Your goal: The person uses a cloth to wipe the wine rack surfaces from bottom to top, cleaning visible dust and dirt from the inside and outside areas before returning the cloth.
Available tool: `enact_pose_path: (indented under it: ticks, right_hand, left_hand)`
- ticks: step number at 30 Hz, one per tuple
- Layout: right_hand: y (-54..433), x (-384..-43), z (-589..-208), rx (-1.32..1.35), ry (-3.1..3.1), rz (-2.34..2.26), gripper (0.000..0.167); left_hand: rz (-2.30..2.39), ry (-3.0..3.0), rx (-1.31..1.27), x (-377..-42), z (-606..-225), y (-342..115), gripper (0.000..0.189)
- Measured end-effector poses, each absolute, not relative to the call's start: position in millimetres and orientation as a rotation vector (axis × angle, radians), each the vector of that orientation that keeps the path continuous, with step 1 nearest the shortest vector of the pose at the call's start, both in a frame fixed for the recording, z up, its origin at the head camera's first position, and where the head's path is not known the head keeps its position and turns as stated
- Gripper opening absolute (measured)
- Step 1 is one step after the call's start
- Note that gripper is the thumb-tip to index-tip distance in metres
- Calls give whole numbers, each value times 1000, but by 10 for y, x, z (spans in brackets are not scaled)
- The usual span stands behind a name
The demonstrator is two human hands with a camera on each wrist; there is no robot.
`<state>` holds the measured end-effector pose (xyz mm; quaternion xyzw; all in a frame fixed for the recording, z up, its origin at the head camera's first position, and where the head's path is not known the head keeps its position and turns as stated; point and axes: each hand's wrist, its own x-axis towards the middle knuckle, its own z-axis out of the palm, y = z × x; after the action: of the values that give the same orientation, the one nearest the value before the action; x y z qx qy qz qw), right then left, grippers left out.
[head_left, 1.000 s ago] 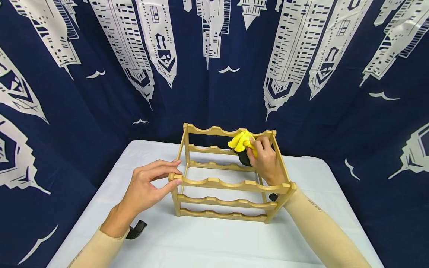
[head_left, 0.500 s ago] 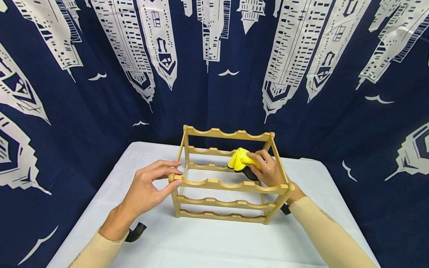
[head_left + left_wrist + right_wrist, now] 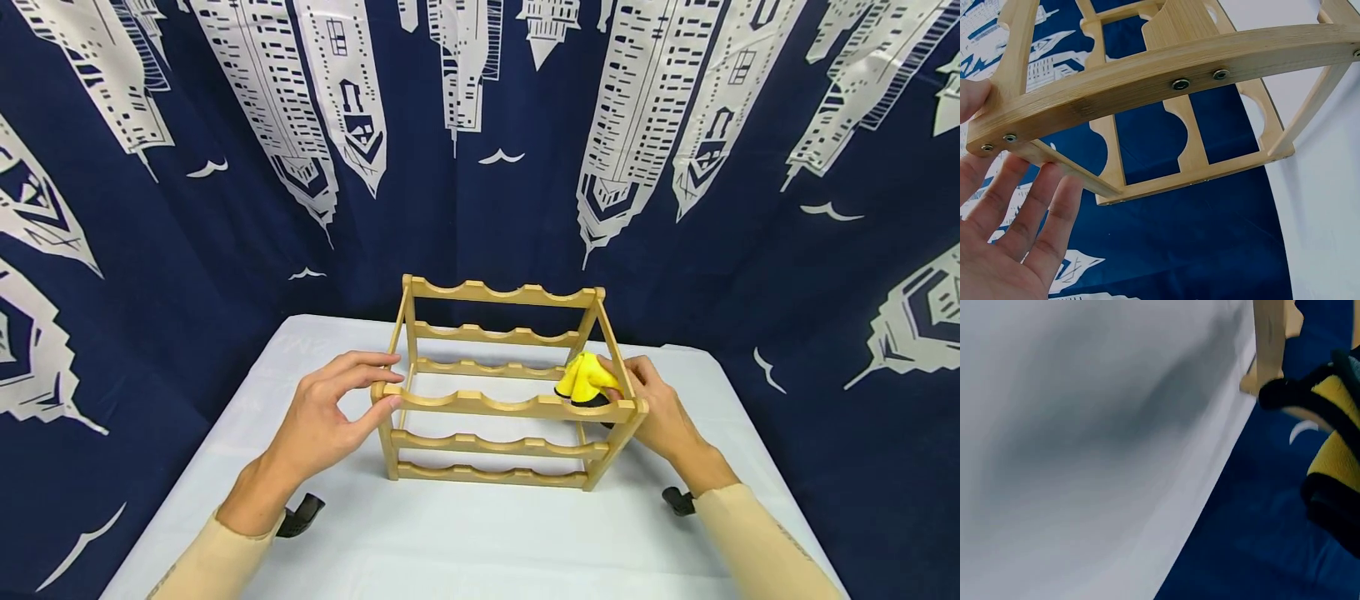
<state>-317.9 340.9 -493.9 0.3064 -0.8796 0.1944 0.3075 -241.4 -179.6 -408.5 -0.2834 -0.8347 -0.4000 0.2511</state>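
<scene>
A light wooden wine rack (image 3: pixel 480 404) with scalloped rails stands upright on the white table. My left hand (image 3: pixel 326 417) holds its near left corner, thumb on one side and fingers on the other; the left wrist view shows the fingers (image 3: pixel 1035 200) under the corner's screwed bar. At the rack's right end my right hand (image 3: pixel 652 404) grips a yellow cloth with black edging (image 3: pixel 587 379), which bunches out inside the frame against the top right side bar. In the right wrist view only the cloth (image 3: pixel 1338 462) and part of the rack (image 3: pixel 1269 340) appear; the right hand is out of that view.
The white-covered table (image 3: pixel 450 542) extends around the rack. A navy curtain (image 3: pixel 465 217) with white building prints hangs behind and at both sides. Small black devices sit at the left wrist (image 3: pixel 302 515) and right wrist (image 3: pixel 678 500).
My right hand has come from the far right part of the rack toward me and outward to its right side, bringing the yellow cloth along. The left hand keeps its place on the corner.
</scene>
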Motion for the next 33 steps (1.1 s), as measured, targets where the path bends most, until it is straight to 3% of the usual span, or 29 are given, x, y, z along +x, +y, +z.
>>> enact_pose_path:
  ticks: [5, 9, 22, 27, 33]
  right_hand:
    - [3615, -2995, -4956, 726, -2137, 626, 43]
    - [3673, -2831, -4934, 658, -2042, 690, 54]
    - [3589, -2433, -4697, 548, -1760, 861, 45]
    - [3596, -2383, -4733, 527, -1771, 873, 45]
    - [3635, -2427, -4809, 520, -1792, 849, 45]
  left_hand:
    - [-1061, -2273, -756, -2400, -4084, -1786, 33]
    - [-1042, -2265, -761, -2382, -4078, -1774, 33]
    - [-943, -2201, -778, -2278, -4000, -1585, 29]
    - [-865, -2142, -872, -2250, -3937, -1202, 26]
    - [-729, -2053, -1042, -2257, -3811, -422, 25]
